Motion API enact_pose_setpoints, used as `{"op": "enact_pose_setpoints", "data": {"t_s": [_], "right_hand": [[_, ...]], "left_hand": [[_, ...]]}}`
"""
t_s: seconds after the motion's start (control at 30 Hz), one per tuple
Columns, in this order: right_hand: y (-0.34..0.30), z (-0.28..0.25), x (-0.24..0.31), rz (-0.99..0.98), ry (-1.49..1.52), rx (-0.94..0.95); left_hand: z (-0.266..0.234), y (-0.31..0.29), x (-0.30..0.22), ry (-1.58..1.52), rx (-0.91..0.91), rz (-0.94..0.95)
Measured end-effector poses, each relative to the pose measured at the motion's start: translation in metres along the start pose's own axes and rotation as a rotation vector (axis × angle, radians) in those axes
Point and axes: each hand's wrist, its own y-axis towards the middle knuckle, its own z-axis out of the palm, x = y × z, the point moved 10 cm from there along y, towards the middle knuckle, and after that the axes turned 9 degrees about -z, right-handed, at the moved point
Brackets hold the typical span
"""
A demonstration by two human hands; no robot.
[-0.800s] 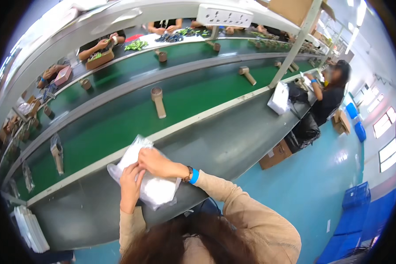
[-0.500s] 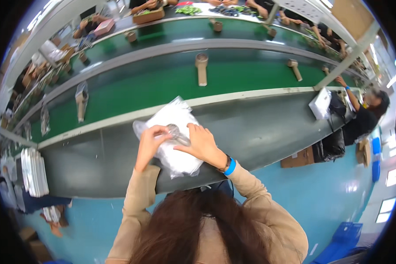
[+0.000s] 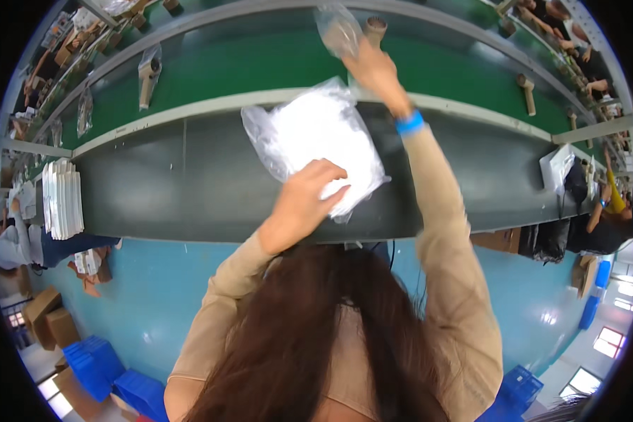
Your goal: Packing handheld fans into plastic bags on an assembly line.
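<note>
My right hand [image 3: 374,70] reaches out over the green belt, its fingers closed on a clear plastic bag [image 3: 337,29]. A brownish shape shows in this bag, blurred by motion. Right beside those fingers is a tan, round-headed thing [image 3: 375,29] shaped like a hair dryer; my hand hides its lower part, and I cannot tell whether they touch. My left hand [image 3: 304,200] rests on the near part of a pile of white and clear plastic bags [image 3: 316,133], with thumb and bent fingers apart.
The green conveyor belt [image 3: 260,74] runs across beyond the dark worktop [image 3: 218,183]. More tan handled pieces lie on it, one bagged [image 3: 148,77] at left and one bare [image 3: 527,95] at right. A white stack [image 3: 62,200] stands at the worktop's left end. Other people work at both sides.
My right hand has moved from the bag pile forward to the belt, carrying the clear bag. My left hand has shifted right over the pile. The view has tilted nearer to me.
</note>
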Motion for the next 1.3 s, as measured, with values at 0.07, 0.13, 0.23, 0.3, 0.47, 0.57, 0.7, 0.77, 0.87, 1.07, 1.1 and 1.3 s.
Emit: {"op": "enact_pose_setpoints", "data": {"t_s": [0.07, 0.13, 0.23, 0.3, 0.47, 0.57, 0.7, 0.77, 0.87, 1.07, 1.1, 1.3], "right_hand": [[0.052, 0.05, -0.03, -0.027, -0.051, -0.034], [0.09, 0.094, -0.059, 0.064, -0.173, -0.009], [0.097, 0.129, -0.044, 0.254, 0.173, 0.2], [0.092, 0.102, -0.019, 0.149, 0.1, 0.088], [0.077, 0.011, -0.07, 0.001, -0.572, -0.434], [0.092, 0.039, -0.139, 0.284, -0.302, -0.141], [0.104, 0.033, -0.11, 0.042, -0.316, -0.175], [0.1, 0.009, -0.093, 0.06, -0.175, -0.189], [0.064, -0.041, -0.069, 0.069, 0.204, -0.307], [-0.064, -0.053, -0.124, 0.284, 1.147, -0.197], [-0.097, -0.055, -0.101, 0.298, 1.344, -0.232], [-0.25, -0.054, -0.074, 0.435, 1.841, -0.488]], "left_hand": [[0.045, -0.007, 0.0, 0.094, 0.123, 0.118], [0.074, -0.005, 0.011, 0.28, 0.157, 0.107], [0.085, -0.006, 0.039, 0.439, 0.158, -0.011], [0.084, -0.012, 0.056, 0.431, 0.143, -0.021], [0.074, -0.002, 0.062, 0.163, 0.2, -0.105], [0.073, 0.0, 0.066, 0.113, 0.245, -0.137], [0.072, -0.003, 0.076, -0.007, 0.24, -0.266], [0.069, -0.001, 0.085, -0.076, 0.233, -0.328], [0.067, -0.004, 0.091, -0.133, 0.205, -0.403], [0.068, 0.007, 0.068, -0.039, 0.248, -0.302], [0.067, 0.006, 0.075, -0.04, 0.237, -0.31], [0.069, 0.01, 0.084, -0.109, 0.167, -0.239]]}}
